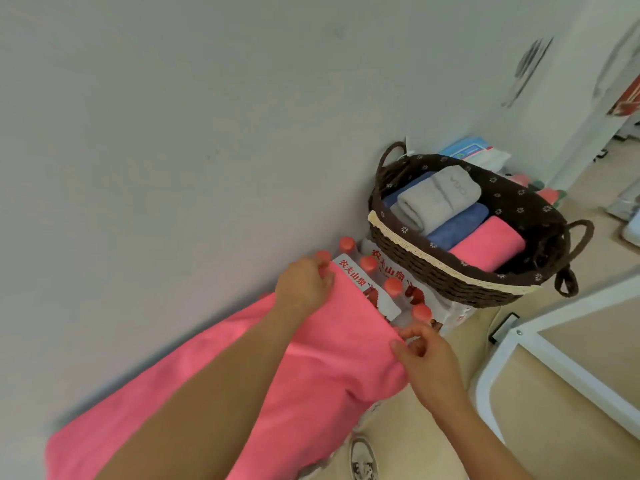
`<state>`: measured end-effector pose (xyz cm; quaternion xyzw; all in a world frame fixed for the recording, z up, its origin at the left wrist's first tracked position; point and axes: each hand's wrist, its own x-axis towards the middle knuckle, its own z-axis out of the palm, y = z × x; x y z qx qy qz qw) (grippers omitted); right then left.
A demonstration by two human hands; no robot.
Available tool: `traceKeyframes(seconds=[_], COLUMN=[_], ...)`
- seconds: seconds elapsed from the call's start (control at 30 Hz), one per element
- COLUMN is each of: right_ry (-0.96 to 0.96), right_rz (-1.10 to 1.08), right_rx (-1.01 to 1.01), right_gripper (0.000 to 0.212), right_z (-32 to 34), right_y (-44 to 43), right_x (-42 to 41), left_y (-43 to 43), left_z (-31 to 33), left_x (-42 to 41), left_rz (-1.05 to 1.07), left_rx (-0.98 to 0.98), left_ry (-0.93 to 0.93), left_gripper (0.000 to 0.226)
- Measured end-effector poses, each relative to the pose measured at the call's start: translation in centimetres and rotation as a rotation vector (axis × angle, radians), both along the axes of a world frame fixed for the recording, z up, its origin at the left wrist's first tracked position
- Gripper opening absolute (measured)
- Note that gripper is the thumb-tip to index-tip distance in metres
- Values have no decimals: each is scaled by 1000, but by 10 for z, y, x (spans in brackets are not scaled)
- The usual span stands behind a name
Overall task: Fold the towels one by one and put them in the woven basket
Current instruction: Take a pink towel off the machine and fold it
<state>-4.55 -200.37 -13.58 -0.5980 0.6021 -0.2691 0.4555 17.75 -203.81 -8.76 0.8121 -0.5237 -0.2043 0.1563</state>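
Note:
A long pink towel (214,368) lies spread flat over packs of bottled water along the wall. My left hand (304,282) grips its far corner by the wall. My right hand (420,351) pinches the near corner of the same end. The brown woven basket (446,271) stands just beyond on another water pack. It holds a folded grey towel (440,199), a blue towel (457,228) and a pink towel (485,244) side by side.
Red-capped water bottles (393,285) stick up between the towel's end and the basket. A white metal frame (561,355) stands to the right on the beige floor. My shoe (362,459) shows at the bottom. Packages (474,154) lie behind the basket.

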Motion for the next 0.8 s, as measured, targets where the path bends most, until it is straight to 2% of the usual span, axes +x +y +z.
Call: traceKeyframes(seconds=[0.1, 0.2, 0.3, 0.37, 0.47, 0.57, 0.8], right_ry=[-68, -125, -10, 22, -130, -368, -479], right_rz=[61, 274, 569, 610, 493, 208, -289], right_rx=[5, 62, 167, 194, 280, 384, 399], right_gripper=[14, 20, 23, 13, 4, 6, 9], right_z=[6, 16, 27, 31, 34, 29, 6], right_y=[-9, -18, -30, -37, -41, -38, -31], right_x=[-2, -13, -33, -46, -60, -63, -51], left_y=[-10, -17, -19, -21, -29, -40, -63], left_z=[-6, -13, -15, -14, -10, -5, -11], left_x=[-3, -1, 3, 6, 10, 11, 1], left_rz=[22, 68, 175, 228, 232, 213, 110], left_rx=[-10, -20, -72, -161, -311, -401, -411], left_ry=[25, 66, 140, 156, 140, 118, 99], left_gripper=[35, 16, 14, 12, 6, 5, 3])
